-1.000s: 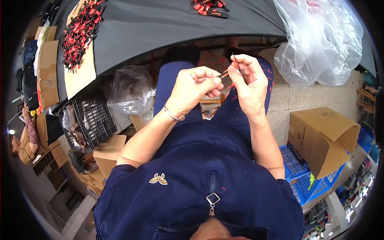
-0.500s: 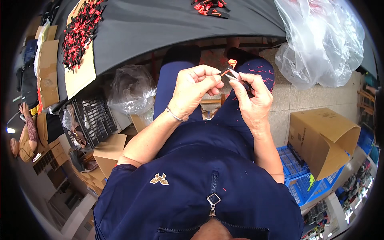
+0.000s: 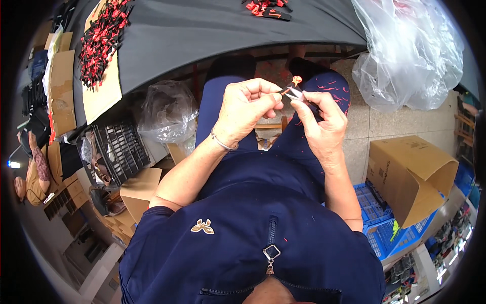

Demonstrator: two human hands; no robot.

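Note:
Above my lap, my left hand (image 3: 248,107) pinches a small black strip with orange parts (image 3: 296,81) between thumb and fingertips. Closed around small snips (image 3: 293,93) is my right hand (image 3: 325,121), the pale metal blades pointing left against the strip. Both sets of fingertips are close together. The snips' handles are mostly hidden in the right palm, and fingers cover much of the strip. Red thread scraps (image 3: 331,87) lie on my right trouser leg.
On the black-covered table (image 3: 202,25), red-and-black pieces (image 3: 104,43) are heaped on cardboard at left, with a smaller pile (image 3: 268,9) farther right. Clear plastic bags (image 3: 405,55) hang at right. A cardboard box (image 3: 400,177) sits on blue crates (image 3: 377,238). Another person (image 3: 38,175) is far left.
The snips' blades have tilted slightly at the strip, and the orange end has shifted a little up and right. Both hands keep nearly the same place and grip.

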